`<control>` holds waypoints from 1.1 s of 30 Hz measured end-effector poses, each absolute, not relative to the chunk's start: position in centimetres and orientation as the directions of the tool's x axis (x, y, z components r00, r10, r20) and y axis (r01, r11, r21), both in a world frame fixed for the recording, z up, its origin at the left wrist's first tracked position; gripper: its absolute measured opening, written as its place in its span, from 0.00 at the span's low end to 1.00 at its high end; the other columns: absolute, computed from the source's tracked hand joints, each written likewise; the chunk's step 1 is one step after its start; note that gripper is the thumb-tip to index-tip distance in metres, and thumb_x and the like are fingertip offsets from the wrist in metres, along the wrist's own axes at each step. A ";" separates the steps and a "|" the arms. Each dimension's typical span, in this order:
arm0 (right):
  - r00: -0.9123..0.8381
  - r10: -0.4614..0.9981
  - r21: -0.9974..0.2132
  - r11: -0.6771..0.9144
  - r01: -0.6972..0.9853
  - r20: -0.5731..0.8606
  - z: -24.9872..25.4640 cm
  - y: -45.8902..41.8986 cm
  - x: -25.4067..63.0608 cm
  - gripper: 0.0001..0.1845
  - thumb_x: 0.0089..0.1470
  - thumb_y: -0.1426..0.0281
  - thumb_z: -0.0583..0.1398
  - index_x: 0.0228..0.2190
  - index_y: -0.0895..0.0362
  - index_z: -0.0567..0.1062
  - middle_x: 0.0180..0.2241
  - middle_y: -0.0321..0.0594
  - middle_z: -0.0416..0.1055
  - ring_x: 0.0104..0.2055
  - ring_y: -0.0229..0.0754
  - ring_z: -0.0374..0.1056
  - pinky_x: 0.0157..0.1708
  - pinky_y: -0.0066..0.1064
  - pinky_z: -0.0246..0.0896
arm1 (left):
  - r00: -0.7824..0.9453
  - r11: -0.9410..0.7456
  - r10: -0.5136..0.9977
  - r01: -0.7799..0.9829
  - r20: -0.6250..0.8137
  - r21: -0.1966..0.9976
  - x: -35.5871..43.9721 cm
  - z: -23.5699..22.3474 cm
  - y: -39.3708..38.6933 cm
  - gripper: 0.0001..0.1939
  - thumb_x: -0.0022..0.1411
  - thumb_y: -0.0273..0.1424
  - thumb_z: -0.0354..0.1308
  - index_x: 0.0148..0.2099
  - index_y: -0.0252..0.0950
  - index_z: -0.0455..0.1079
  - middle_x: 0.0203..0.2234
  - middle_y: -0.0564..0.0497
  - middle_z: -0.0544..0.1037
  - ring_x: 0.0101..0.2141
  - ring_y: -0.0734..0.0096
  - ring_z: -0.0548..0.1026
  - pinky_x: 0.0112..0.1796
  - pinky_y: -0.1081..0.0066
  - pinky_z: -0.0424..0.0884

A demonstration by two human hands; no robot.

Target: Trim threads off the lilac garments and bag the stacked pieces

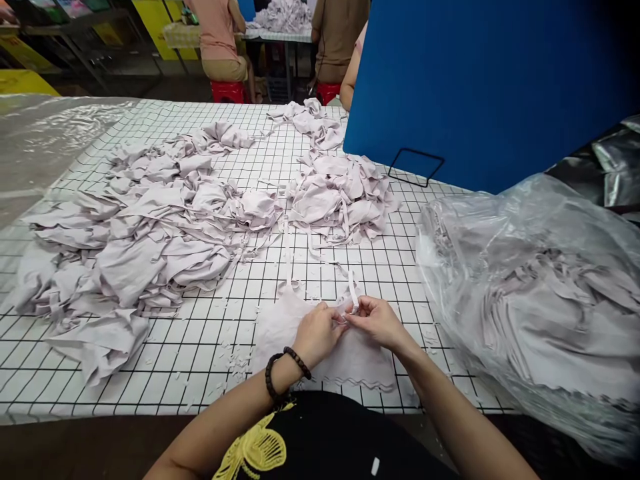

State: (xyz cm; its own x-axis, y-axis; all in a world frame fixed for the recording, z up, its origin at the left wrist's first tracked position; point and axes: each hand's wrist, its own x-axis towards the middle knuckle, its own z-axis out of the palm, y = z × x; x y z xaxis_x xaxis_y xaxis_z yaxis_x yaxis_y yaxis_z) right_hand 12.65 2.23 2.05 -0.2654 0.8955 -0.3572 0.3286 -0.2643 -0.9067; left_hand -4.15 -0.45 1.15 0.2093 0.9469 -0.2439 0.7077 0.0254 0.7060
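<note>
A pale lilac garment (280, 327) lies flat on the gridded table (210, 347) right in front of me. My left hand (316, 331), with a dark bead bracelet on its wrist, pinches the garment's thin strap (353, 297) near its top edge. My right hand (376, 320) is closed on the same strap, fingertips almost touching the left hand's. The strap end sticks up between the two hands.
A big heap of the same lilac garments (140, 240) covers the table's left half; a smaller heap (340, 197) lies beyond my hands. A clear plastic bag of folded pieces (540, 300) sits at right, under a blue board (480, 87). Other people sit at a far table (220, 33).
</note>
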 end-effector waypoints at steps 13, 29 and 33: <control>-0.315 0.889 -0.869 -0.158 0.469 -0.331 3.1 2.4 12.8 0.11 0.45 0.63 0.62 0.25 0.58 0.73 0.18 0.29 0.57 0.20 0.31 0.49 0.19 0.25 0.43 | 0.211 0.030 0.945 0.706 -0.251 0.707 -4.2 1.0 -0.2 0.09 0.57 0.37 0.58 0.34 0.38 0.74 0.32 0.50 0.73 0.34 0.67 0.71 0.33 0.72 0.61; -0.418 0.835 -0.832 -0.083 0.548 -0.358 4.1 3.6 12.4 0.07 0.43 0.66 0.62 0.24 0.58 0.75 0.17 0.31 0.59 0.20 0.32 0.49 0.19 0.24 0.43 | 0.201 0.036 0.945 0.720 -0.257 0.693 -4.2 0.8 -0.3 0.09 0.57 0.39 0.58 0.34 0.39 0.74 0.33 0.49 0.73 0.32 0.67 0.72 0.32 0.72 0.62; -0.418 0.840 -0.813 -0.046 0.580 -0.346 3.8 3.5 12.9 0.05 0.44 0.68 0.61 0.25 0.57 0.75 0.17 0.30 0.58 0.20 0.32 0.50 0.19 0.24 0.43 | 0.204 0.029 0.946 0.717 -0.250 0.696 -4.2 0.7 -0.2 0.09 0.57 0.39 0.58 0.34 0.40 0.75 0.33 0.49 0.73 0.33 0.65 0.72 0.32 0.71 0.62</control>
